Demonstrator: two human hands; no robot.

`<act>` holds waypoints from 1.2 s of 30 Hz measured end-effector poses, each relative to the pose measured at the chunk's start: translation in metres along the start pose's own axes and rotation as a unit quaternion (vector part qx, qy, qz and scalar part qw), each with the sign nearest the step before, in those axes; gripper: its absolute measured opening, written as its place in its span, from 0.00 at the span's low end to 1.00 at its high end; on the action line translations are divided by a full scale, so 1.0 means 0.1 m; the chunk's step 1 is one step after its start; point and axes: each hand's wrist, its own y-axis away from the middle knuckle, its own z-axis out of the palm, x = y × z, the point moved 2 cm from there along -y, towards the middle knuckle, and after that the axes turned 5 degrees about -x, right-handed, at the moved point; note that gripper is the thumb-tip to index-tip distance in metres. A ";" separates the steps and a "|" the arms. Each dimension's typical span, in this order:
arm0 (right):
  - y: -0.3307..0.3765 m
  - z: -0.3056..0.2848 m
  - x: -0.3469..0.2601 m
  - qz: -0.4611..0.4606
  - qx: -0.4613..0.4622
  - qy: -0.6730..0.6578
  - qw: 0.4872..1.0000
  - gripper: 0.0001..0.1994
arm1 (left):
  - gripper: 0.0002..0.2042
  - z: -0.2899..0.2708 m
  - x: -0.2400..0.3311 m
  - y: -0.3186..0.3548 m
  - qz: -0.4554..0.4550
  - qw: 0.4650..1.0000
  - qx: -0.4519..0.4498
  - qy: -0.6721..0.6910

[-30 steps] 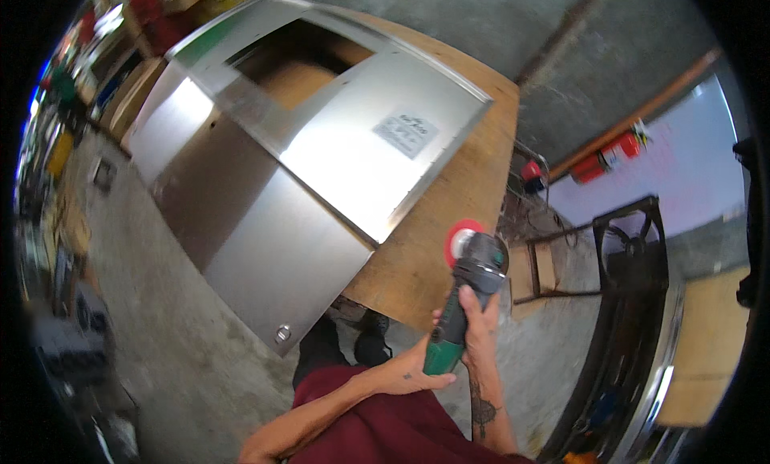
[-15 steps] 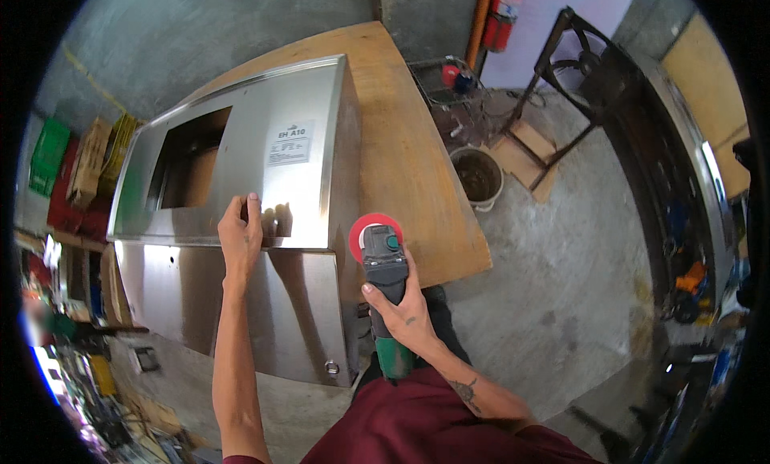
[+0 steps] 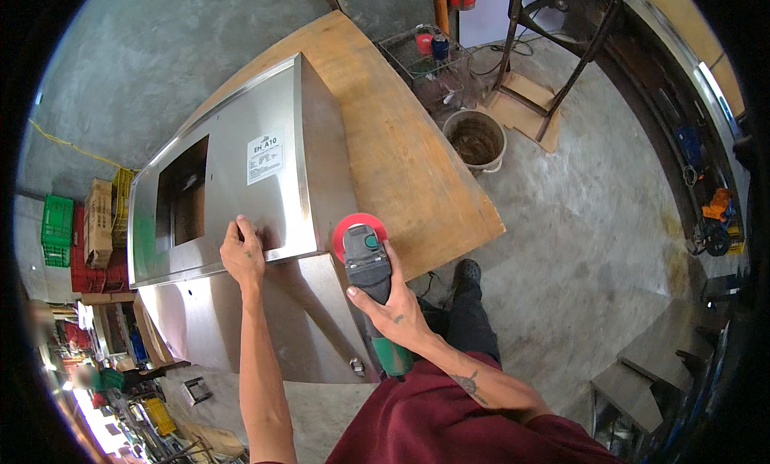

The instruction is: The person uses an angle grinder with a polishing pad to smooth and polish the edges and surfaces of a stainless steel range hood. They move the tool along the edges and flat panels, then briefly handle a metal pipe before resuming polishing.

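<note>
Your left hand [image 3: 243,258] has gone from grinder [image 3: 370,273] to metal box [image 3: 228,199]; I can't tell its grip. Your right hand [image 3: 399,312] holds the grinder beside the box. Past the tabletop [image 3: 417,191] stands a bucket [image 3: 481,141], dirty inside.

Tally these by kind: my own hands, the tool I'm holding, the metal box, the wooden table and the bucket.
Hands: 2, left hand and right hand
Angle grinder: 1
Stainless steel box: 1
Wooden table: 1
Bucket: 1
Total: 6
</note>
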 end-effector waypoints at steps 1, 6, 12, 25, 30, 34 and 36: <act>0.00 0.00 0.01 0.000 0.000 0.003 1.000 0.56 | 0.26 0.01 -0.01 0.00 0.005 1.000 0.002 0.004; 0.00 -0.01 0.05 -0.017 -0.003 0.011 1.000 0.56 | 0.26 0.03 0.08 0.02 0.008 1.000 0.006 0.001; 0.01 -0.01 0.02 -0.015 -0.007 0.006 1.000 0.56 | 0.27 0.04 0.07 0.02 -0.004 1.000 0.003 0.007; 0.03 0.01 0.04 -0.021 -0.006 0.026 0.999 0.56 | 0.27 0.07 0.05 0.01 0.004 1.000 0.002 -0.003; 0.03 0.01 0.04 -0.012 -0.005 0.019 1.000 0.56 | 0.26 0.07 0.08 0.01 -0.003 1.000 -0.007 0.003; 0.03 0.00 -0.03 -0.006 -0.007 0.026 1.000 0.56 | 0.26 0.06 0.08 0.01 -0.005 1.000 0.000 -0.011; 0.03 0.00 -0.02 -0.018 0.000 0.040 0.999 0.56 | 0.27 0.05 0.10 0.02 0.006 1.000 0.003 -0.019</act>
